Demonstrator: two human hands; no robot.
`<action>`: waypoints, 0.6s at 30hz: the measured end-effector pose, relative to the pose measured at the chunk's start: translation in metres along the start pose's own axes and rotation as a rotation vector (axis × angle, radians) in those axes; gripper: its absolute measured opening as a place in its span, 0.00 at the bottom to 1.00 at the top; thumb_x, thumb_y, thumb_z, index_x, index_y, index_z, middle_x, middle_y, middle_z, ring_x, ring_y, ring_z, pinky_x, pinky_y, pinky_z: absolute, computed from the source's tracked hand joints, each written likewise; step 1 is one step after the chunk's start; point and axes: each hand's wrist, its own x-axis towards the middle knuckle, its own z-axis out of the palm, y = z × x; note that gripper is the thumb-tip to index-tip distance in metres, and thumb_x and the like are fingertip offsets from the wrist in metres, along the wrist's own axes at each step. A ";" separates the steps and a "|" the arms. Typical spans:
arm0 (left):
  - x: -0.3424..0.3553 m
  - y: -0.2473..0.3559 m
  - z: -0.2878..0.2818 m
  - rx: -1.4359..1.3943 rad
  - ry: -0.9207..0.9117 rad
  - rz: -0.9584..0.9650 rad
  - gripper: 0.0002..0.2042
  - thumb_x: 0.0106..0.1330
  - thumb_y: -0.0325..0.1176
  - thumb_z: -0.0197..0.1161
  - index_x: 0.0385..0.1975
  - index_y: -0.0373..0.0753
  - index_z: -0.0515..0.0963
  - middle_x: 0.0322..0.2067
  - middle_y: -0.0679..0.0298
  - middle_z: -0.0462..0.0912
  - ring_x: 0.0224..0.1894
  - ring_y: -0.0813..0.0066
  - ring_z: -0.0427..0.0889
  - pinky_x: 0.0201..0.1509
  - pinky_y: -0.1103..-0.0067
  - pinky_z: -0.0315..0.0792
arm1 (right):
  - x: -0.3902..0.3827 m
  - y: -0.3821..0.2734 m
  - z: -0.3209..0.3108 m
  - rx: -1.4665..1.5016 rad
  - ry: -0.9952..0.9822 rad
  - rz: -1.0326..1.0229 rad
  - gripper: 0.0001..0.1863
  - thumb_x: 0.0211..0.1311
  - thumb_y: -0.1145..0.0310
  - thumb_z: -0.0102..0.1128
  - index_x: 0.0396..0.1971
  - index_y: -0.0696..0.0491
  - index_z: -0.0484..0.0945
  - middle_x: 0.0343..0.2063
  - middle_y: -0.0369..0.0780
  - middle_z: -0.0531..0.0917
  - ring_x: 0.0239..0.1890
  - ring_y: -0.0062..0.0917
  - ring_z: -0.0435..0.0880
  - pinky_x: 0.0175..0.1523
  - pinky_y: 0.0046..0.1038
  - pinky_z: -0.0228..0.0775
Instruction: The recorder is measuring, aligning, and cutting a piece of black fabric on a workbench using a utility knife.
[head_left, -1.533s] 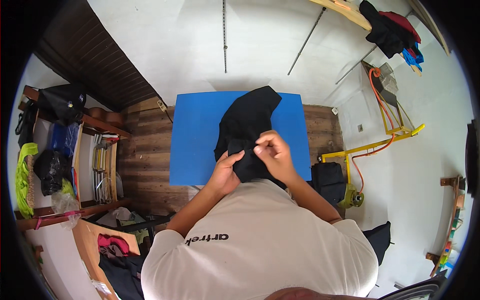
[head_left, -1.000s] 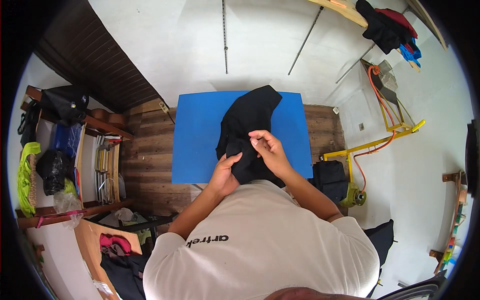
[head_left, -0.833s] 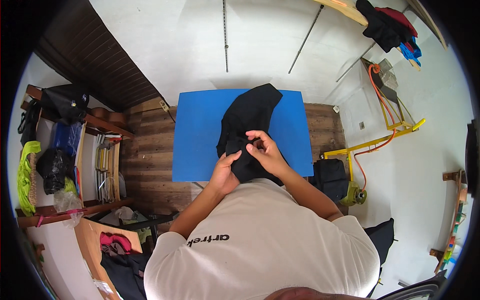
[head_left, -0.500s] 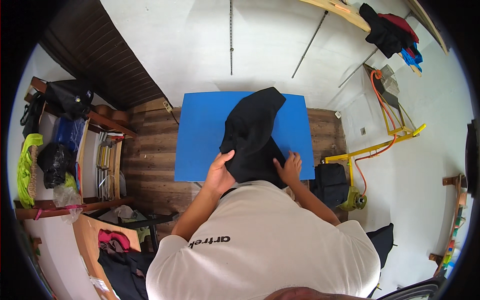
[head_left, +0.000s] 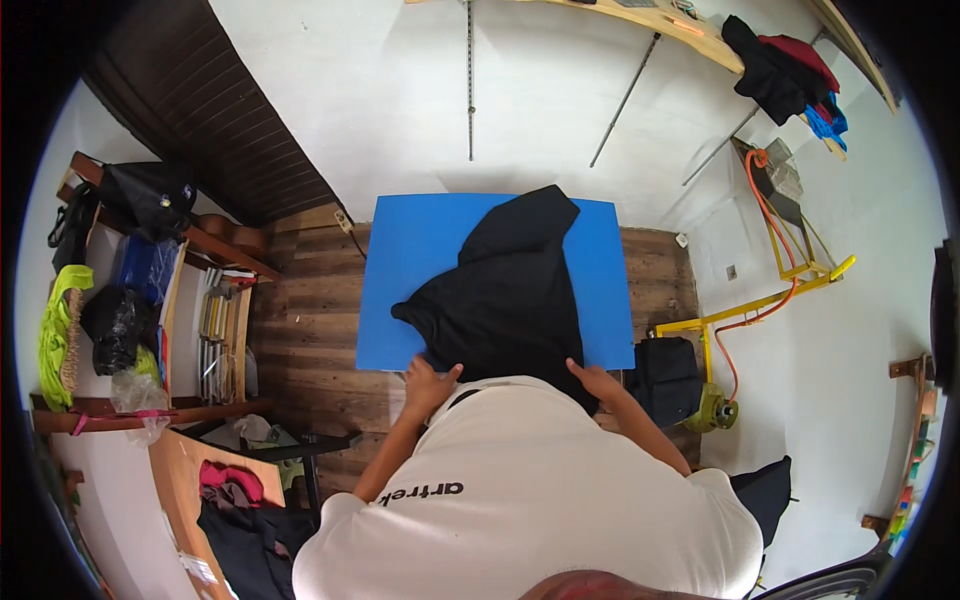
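Note:
A large piece of black fabric (head_left: 510, 290) lies spread over the blue tabletop (head_left: 400, 240), with a pointed fold at the left and its lower part reaching the near edge by my body. My left hand (head_left: 433, 382) is at that edge, left of centre, fingers apart and touching the fabric's lower left. My right hand (head_left: 590, 378) grips the fabric's lower right, thumb showing on top and the other fingers partly hidden.
Wooden shelving (head_left: 180, 236) with bags and fabrics stands left. A yellow metal frame (head_left: 760, 305) with orange hose and a dark bundle (head_left: 663, 375) are right. A wooden board (head_left: 215, 450) with fabrics is lower left; a shelf (head_left: 680, 25) with clothing hangs above.
The bunched fabric has opened out wider across the tabletop, leftward and toward me. Both hands have separated and moved down to the table's near edge; my left hand's fingers have loosened.

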 end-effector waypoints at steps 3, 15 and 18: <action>0.006 0.003 0.010 0.401 -0.081 0.004 0.40 0.63 0.62 0.67 0.57 0.25 0.72 0.48 0.37 0.78 0.50 0.40 0.80 0.56 0.57 0.74 | -0.017 -0.020 -0.003 -0.109 -0.094 -0.161 0.36 0.69 0.41 0.64 0.50 0.67 0.80 0.46 0.45 0.86 0.53 0.24 0.80 0.54 0.32 0.71; 0.015 0.136 -0.253 -1.234 -0.007 0.009 0.21 0.74 0.42 0.64 0.58 0.33 0.74 0.53 0.56 0.84 0.53 0.66 0.85 0.57 0.66 0.80 | -0.185 -0.128 -0.108 0.749 -0.599 -0.889 0.36 0.67 0.72 0.60 0.73 0.66 0.59 0.69 0.52 0.71 0.72 0.34 0.70 0.73 0.34 0.62; -0.021 0.161 -0.303 -1.325 -0.067 0.456 0.25 0.73 0.36 0.65 0.64 0.30 0.69 0.56 0.49 0.81 0.56 0.56 0.83 0.66 0.63 0.76 | -0.201 -0.125 -0.131 0.637 -0.614 -1.375 0.39 0.60 0.68 0.65 0.68 0.71 0.63 0.65 0.55 0.74 0.70 0.39 0.71 0.72 0.38 0.63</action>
